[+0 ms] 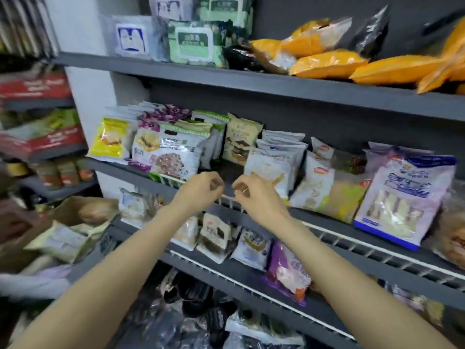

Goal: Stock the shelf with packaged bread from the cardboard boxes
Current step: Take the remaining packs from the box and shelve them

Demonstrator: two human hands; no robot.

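Both arms reach to the middle shelf [264, 212]. Left hand [201, 190] and right hand [254, 195] hover close together at its front rail, fingers loosely curled, holding nothing that I can see. The frame is blurry, so a light touch on the rail can't be ruled out. There's a thin ring on a right finger.

Between and behind the hands is a bare gap of shelf. Left of the gap stand a white pack [168, 154] with a chocolate bun picture and a yellow pack [110, 139]; at the back stands a cream pack [240, 139]. Right of the gap is a row of white-blue packs [274, 159] (upright, leaning back), then a big blue-edged pack [400, 200] tilted at the rail.

Orange bags [327, 62] lie flat on the top shelf, beside green packs [193, 42]. More bread packs [214, 238] sit on the shelf below. An open cardboard box [75, 215] with packs inside sits lower left, well apart from the hands.
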